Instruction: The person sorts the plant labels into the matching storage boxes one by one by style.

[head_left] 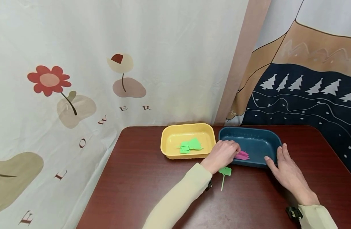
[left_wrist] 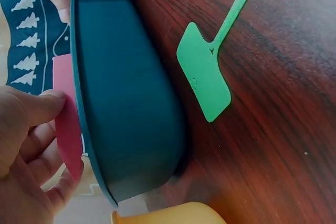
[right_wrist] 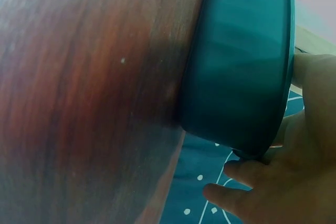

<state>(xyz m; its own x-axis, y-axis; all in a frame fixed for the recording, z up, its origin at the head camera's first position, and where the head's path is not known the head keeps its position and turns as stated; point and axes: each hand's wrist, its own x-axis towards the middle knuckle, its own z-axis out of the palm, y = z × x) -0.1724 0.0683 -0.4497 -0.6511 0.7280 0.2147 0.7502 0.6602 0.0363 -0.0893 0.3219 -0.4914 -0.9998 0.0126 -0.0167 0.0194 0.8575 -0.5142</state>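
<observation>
My left hand (head_left: pixel 223 153) pinches a flat pink plant label (left_wrist: pixel 66 111) between thumb and fingers, over the near rim of the blue tray (head_left: pixel 254 143). Part of the pink plastic (head_left: pixel 242 155) shows past those fingers in the head view. At the tray's right end, my right hand (head_left: pixel 291 173) holds the near corner, its thumb over the front rim and its fingers along the outside of the end wall. A green T-shaped plant label (left_wrist: pixel 205 72) lies on the table in front of the tray, close to my left wrist.
To the left of the blue tray stands a yellow tray (head_left: pixel 175 130) with several green labels (head_left: pixel 191 145) in it. Both trays are near the back edge of the dark red wooden table (head_left: pixel 129 178). Behind it hangs a printed curtain (head_left: pixel 175 63).
</observation>
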